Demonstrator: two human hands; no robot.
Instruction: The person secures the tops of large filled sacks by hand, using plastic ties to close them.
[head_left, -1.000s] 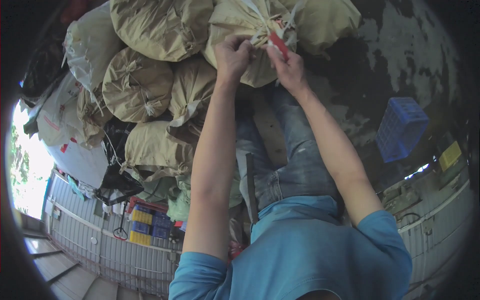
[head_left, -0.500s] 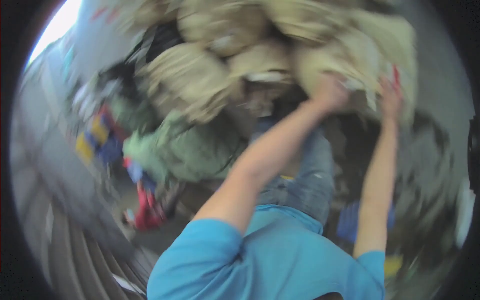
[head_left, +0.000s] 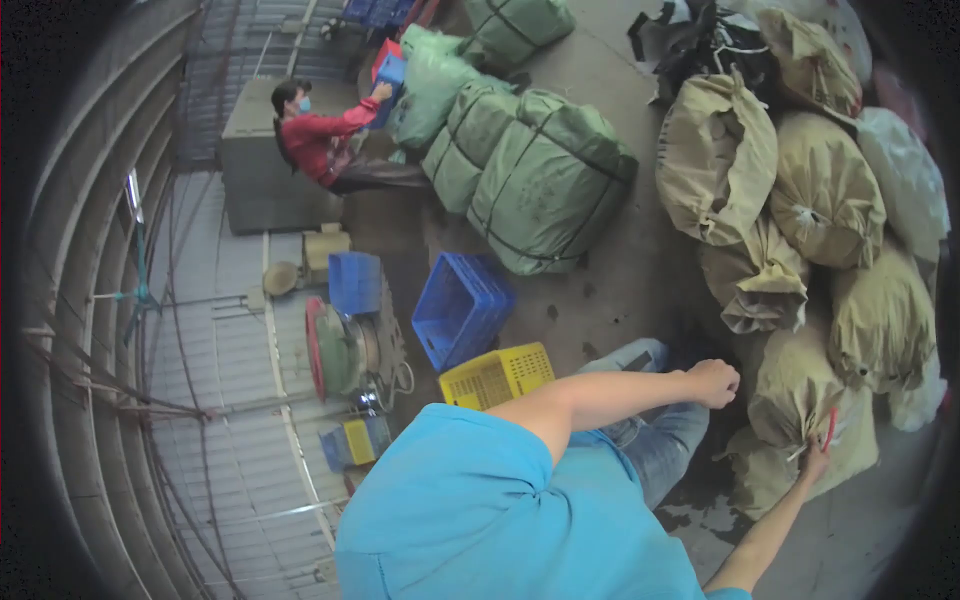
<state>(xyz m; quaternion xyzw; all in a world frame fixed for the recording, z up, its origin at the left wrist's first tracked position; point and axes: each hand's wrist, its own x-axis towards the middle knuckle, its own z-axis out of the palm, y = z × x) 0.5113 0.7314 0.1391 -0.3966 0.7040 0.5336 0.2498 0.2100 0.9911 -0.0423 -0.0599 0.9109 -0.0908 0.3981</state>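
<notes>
My left hand (head_left: 712, 383) is closed in a fist in front of my bent knee, to the left of a tan sack (head_left: 793, 385); what its curled fingers hold, if anything, I cannot tell. My right hand (head_left: 816, 462) is at the gathered lower end of that same sack, closed around a slim red tool (head_left: 831, 428) that points upward. A pale strip (head_left: 797, 453) sticks out beside the fingers. Under the gathered end, a flat piece of tan sacking (head_left: 850, 450) spreads over the floor.
More full tan sacks (head_left: 828, 190) are heaped beyond my hands. Strapped green bales (head_left: 550, 180) lie farther left. A blue crate (head_left: 462, 310) and a yellow crate (head_left: 497, 375) stand left of my legs. Another person (head_left: 325, 145) in red handles a blue container (head_left: 388, 90) by the bales.
The view has swung, so the sacks now appear at the right, and the blur has cleared. My left hand has come away from the sacking; my right hand still has the red tool.
</notes>
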